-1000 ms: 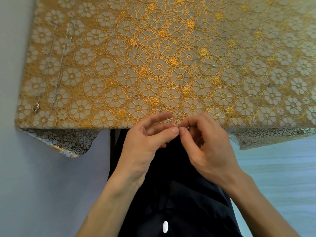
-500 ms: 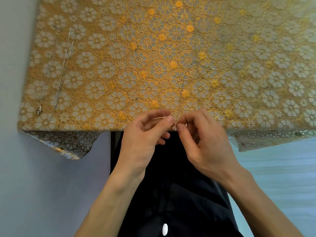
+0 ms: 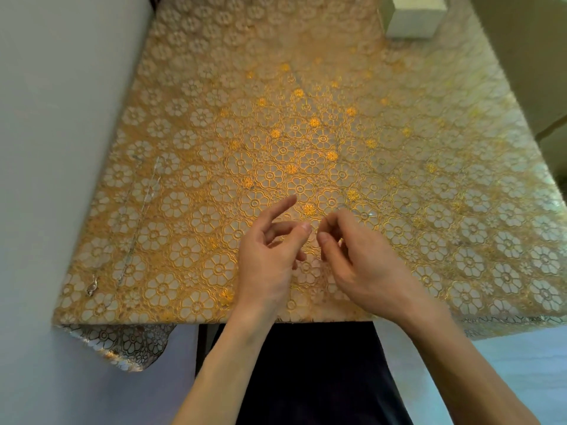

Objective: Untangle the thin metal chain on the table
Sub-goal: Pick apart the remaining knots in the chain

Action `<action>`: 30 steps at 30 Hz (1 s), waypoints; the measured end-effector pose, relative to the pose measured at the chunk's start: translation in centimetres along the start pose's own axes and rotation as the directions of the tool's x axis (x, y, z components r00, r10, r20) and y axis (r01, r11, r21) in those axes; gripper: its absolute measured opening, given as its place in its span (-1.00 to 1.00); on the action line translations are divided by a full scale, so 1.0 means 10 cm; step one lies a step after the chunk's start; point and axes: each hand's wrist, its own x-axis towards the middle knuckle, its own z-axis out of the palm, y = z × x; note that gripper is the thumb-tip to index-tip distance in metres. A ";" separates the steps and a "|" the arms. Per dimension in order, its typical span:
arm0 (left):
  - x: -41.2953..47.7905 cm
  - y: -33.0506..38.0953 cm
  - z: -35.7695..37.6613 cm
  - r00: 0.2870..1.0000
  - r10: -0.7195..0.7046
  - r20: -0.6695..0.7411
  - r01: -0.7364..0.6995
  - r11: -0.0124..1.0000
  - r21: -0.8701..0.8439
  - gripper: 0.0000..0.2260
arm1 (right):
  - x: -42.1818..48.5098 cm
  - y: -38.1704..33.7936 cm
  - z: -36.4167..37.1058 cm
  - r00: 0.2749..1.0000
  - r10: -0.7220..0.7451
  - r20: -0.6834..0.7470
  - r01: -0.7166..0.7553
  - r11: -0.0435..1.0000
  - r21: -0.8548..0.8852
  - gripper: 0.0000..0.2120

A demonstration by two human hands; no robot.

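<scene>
The thin metal chain (image 3: pixel 356 210) is barely visible against the yellow floral tablecloth (image 3: pixel 214 124). A short stretch of it with a bright glint lies just beyond my right hand (image 3: pixel 362 262). That hand hovers over the table's near middle, fingers curled in toward the thumb, seemingly pinching the chain's end. My left hand (image 3: pixel 268 253) is beside it, thumb tips a few centimetres apart. Its index finger points forward, the other fingers are loosely bent, and it holds nothing that I can see.
A second, longer silver chain (image 3: pixel 142 216) lies stretched along the table's left side, with a clasp (image 3: pixel 92 284) at its near end. A white box (image 3: pixel 414 16) stands at the far right. A pale wall runs close along the left edge.
Both hands moved from the table's front edge to over the cloth. My left hand let go of its pinch and spread its fingers. The view tilted up, showing more of the table.
</scene>
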 end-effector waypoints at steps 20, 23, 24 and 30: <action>0.33 0.00 -0.04 0.992 -0.083 0.096 0.080 0.996 0.029 -0.61 | 0.10 0.21 -0.08 0.984 -0.014 -0.177 0.014 1.000 0.000 -0.82; 0.38 0.01 -0.04 0.986 -0.122 0.112 0.120 0.992 0.027 -0.61 | 0.10 0.22 -0.05 0.973 -0.014 -0.230 0.027 0.998 0.050 -0.82; 0.40 0.01 -0.03 0.984 -0.129 0.119 0.126 0.991 0.032 -0.61 | 0.10 0.22 -0.04 0.970 -0.013 -0.243 0.027 0.998 0.055 -0.84; 0.43 0.02 -0.03 0.977 -0.164 0.139 0.160 0.986 0.040 -0.63 | 0.15 0.23 0.01 0.965 0.031 -0.262 -0.010 0.997 0.082 -0.94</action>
